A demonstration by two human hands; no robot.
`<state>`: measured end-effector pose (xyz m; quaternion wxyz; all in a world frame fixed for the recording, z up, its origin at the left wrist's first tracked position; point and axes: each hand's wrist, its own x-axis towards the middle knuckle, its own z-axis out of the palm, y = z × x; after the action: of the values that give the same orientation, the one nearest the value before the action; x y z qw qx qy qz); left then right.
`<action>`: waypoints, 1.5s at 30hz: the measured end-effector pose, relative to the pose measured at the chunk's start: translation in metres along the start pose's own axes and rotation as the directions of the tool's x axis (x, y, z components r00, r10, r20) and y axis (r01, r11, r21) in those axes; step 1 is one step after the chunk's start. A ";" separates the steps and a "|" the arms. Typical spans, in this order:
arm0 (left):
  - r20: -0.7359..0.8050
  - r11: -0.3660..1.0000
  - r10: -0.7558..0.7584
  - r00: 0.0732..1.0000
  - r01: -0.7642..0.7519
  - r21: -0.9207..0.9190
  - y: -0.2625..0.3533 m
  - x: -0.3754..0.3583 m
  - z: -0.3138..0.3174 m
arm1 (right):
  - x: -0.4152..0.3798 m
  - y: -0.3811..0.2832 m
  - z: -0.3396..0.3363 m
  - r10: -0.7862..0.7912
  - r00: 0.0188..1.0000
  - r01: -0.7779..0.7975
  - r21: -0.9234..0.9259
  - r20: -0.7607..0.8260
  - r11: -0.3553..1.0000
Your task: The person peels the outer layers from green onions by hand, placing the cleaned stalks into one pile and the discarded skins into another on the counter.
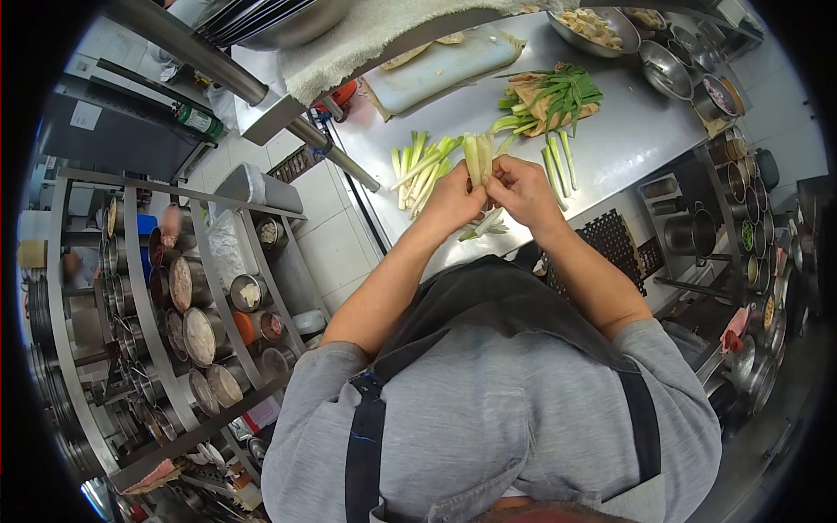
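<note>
Between both hands, above the near edge of the steel table (641, 139), is a pale green leek stalk (478, 155) pointing away from me. My left hand (456, 196) has its fingers closed around the lower left of the stalk. The fingers of my right hand (525, 190) pinch it from the right, close to the left thumb. Several cut leek stalks (417, 166) lie in a pile left of my hands. Leek scraps (485, 227) rest just below the hands. A few thin green stalks (560, 166) lie to the right, below a leafy leek bunch (558, 91) with brown, wilted leaves.
A white cutting board (445, 71) lies at the back of the table. Metal bowls, one holding pale pieces (593, 30), stand at the back right. A metal post (336, 157) rises at the left. Shelves with filled pots (202, 337) stand further left.
</note>
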<state>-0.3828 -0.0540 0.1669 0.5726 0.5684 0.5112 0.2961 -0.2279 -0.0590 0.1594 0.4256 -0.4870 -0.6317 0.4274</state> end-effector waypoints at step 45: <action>-0.032 0.988 -0.090 0.995 0.085 -0.127 -0.027 0.001 -0.012 | -0.014 0.026 -0.001 0.321 0.912 -0.367 0.158 0.257 0.917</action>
<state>-0.3997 -0.0541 0.1430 0.6098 0.5027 0.5267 0.3131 -0.2184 -0.0681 0.1335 0.3160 -0.4934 -0.5327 0.6106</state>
